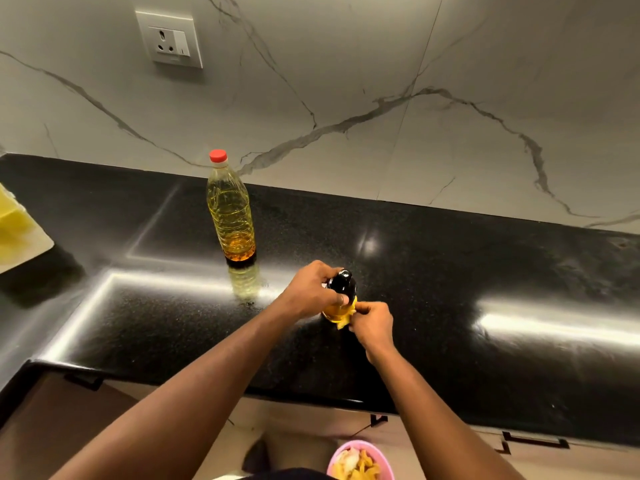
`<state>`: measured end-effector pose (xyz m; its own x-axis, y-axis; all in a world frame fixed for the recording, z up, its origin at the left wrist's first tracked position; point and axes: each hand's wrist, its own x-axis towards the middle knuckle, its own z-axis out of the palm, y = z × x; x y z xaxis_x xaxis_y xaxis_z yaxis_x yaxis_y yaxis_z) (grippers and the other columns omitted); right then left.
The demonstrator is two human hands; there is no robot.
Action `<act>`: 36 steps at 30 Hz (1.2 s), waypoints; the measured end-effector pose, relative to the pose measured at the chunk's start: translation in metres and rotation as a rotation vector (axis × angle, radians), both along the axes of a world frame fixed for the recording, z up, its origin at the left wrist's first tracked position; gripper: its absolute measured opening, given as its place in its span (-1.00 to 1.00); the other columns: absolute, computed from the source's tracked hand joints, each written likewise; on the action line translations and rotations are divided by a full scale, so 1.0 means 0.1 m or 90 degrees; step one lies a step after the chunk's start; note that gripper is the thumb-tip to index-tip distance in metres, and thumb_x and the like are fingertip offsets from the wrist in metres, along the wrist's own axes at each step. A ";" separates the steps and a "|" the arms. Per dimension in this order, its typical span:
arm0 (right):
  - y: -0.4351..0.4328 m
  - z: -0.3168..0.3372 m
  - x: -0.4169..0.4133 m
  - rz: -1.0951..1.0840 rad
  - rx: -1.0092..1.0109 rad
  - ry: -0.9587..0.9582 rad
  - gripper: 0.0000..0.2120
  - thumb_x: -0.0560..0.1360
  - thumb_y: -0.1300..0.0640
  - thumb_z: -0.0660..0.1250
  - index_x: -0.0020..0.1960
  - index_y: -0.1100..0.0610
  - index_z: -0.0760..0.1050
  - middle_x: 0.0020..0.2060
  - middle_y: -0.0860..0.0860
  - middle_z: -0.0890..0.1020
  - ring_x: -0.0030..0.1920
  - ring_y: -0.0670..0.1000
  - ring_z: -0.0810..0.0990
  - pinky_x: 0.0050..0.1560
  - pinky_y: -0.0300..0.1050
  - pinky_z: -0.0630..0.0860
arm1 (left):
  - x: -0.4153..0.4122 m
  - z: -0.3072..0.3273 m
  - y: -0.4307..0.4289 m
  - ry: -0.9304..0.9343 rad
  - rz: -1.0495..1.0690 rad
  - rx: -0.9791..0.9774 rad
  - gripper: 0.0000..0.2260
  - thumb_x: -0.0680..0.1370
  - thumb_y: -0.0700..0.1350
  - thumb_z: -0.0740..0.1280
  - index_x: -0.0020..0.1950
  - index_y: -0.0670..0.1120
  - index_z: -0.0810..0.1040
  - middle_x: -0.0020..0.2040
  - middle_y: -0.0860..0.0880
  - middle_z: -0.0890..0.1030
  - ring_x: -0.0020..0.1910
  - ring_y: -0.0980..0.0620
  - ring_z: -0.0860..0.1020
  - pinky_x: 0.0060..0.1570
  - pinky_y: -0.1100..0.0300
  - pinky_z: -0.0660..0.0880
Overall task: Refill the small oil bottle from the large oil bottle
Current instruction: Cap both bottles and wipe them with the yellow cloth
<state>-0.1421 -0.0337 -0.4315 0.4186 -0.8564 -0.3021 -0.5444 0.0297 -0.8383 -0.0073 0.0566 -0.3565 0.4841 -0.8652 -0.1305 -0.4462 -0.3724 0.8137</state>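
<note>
The large oil bottle [231, 216] stands upright on the black counter [450, 271] near the wall, red cap on, with a low layer of amber oil at its bottom. In front of it, to the right, the small oil bottle [341, 299] holds yellow oil and has a black top. My left hand [313, 291] grips that black top from the left. My right hand [372, 325] pinches a yellow cloth [344, 322] against the bottle's lower side.
A yellow and white object [17, 230] lies at the counter's far left edge. A wall socket [169, 39] sits on the marble backsplash. Below the counter's front edge, a pink bowl [360, 462] with food scraps is on the floor.
</note>
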 end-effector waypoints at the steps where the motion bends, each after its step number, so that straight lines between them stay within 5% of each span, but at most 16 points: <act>1: 0.05 -0.01 -0.02 -0.024 0.031 -0.015 -0.74 0.50 0.35 0.39 -0.24 0.10 0.76 -0.30 0.07 0.75 -0.23 0.06 0.75 -0.19 -0.02 0.70 | 0.04 0.02 0.00 0.016 -0.013 0.009 -0.68 0.45 -0.17 0.59 0.20 -0.02 0.74 0.11 0.06 0.68 0.15 0.12 0.60 0.18 0.17 0.49; 5: 0.15 0.06 0.02 -0.078 0.056 -0.124 -0.69 0.44 0.35 0.34 -0.19 0.03 0.78 -0.23 0.09 0.77 -0.19 -0.02 0.71 -0.06 0.11 0.69 | 0.17 0.03 -0.03 0.042 -0.060 0.055 -0.71 0.42 -0.15 0.59 0.11 0.07 0.75 0.07 0.12 0.74 0.16 0.11 0.66 0.26 0.12 0.55; 8: 0.00 0.24 0.12 -0.082 0.058 -0.176 -0.61 0.46 0.42 0.34 -0.04 0.01 0.80 -0.15 0.00 0.80 -0.10 -0.04 0.75 -0.06 -0.02 0.70 | 0.20 0.02 -0.05 0.041 -0.067 0.064 -0.67 0.43 -0.16 0.59 0.17 0.03 0.74 0.15 0.10 0.72 0.21 0.09 0.64 0.20 0.16 0.50; 11: -0.18 0.39 0.21 -0.032 0.102 -0.163 -0.58 0.48 0.53 0.24 0.00 0.17 0.78 -0.20 0.04 0.78 -0.29 -0.12 0.69 -0.29 -0.22 0.59 | 0.22 0.03 -0.04 0.056 -0.082 0.052 -0.71 0.45 -0.18 0.59 0.13 0.06 0.73 0.16 0.14 0.68 0.21 0.11 0.60 0.06 0.28 0.41; 14: -0.22 0.28 0.22 0.025 0.102 -0.073 -0.67 0.49 0.52 0.23 -0.22 0.26 0.70 -0.46 0.02 0.61 -0.48 -0.09 0.51 -0.45 -0.24 0.43 | 0.27 0.06 -0.05 0.051 -0.131 0.064 -0.72 0.46 -0.21 0.56 0.07 0.13 0.70 0.11 0.19 0.64 0.21 0.09 0.58 0.12 0.18 0.45; 18: -0.16 0.03 0.09 -0.008 0.084 -0.043 -0.67 0.47 0.46 0.30 -0.28 0.18 0.75 -0.36 0.19 0.71 -0.33 0.08 0.60 -0.25 0.06 0.52 | 0.32 0.14 -0.08 0.093 -0.173 0.123 -0.42 0.51 -0.33 0.44 0.52 -0.02 0.51 0.48 0.06 0.49 0.48 0.06 0.38 0.37 0.16 0.28; 22: -0.04 0.06 -0.09 -0.104 0.085 -0.119 -0.73 0.52 0.38 0.44 -0.01 0.06 0.80 -0.14 -0.04 0.80 -0.01 -0.01 0.76 0.08 0.01 0.70 | 0.30 0.18 -0.04 0.142 -0.182 0.100 -0.24 0.49 -0.35 0.35 0.67 0.04 0.27 0.65 0.06 0.28 0.62 0.06 0.20 0.43 0.16 0.18; 28: -0.09 0.39 -0.02 -0.064 -0.060 -0.183 -0.71 0.55 0.27 0.43 0.19 0.03 0.76 0.08 -0.09 0.76 0.13 -0.11 0.72 0.25 -0.01 0.65 | 0.09 -0.17 0.06 -0.030 -0.058 0.000 -0.37 0.44 0.06 0.61 0.48 0.07 0.52 0.31 0.01 0.50 0.35 0.03 0.47 0.32 0.08 0.47; 32: 0.06 0.47 0.03 0.055 -0.156 -0.123 -0.70 0.64 0.27 0.34 0.33 0.11 0.68 0.20 -0.01 0.67 0.23 -0.05 0.65 0.34 -0.07 0.58 | 0.01 -0.17 0.05 -0.092 -0.030 -0.076 -0.65 0.46 -0.05 0.58 0.24 0.02 0.70 0.09 -0.03 0.61 0.17 0.02 0.55 0.21 0.06 0.51; 36: 0.34 0.38 -0.14 0.039 -0.269 -0.107 -0.68 0.66 0.31 0.35 0.40 0.24 0.58 0.24 0.03 0.60 0.21 -0.15 0.58 0.23 -0.49 0.47 | -0.03 -0.11 0.05 -0.106 -0.027 -0.049 -0.69 0.43 -0.15 0.55 0.17 -0.04 0.71 0.06 -0.06 0.60 0.12 0.02 0.55 0.19 -0.02 0.53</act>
<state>-0.1563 0.0000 -0.3935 0.4853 -0.8623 0.1446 -0.3902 -0.3616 -0.8467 -0.0105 0.0612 -0.3671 0.4557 -0.8900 0.0150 -0.5913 -0.2900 0.7525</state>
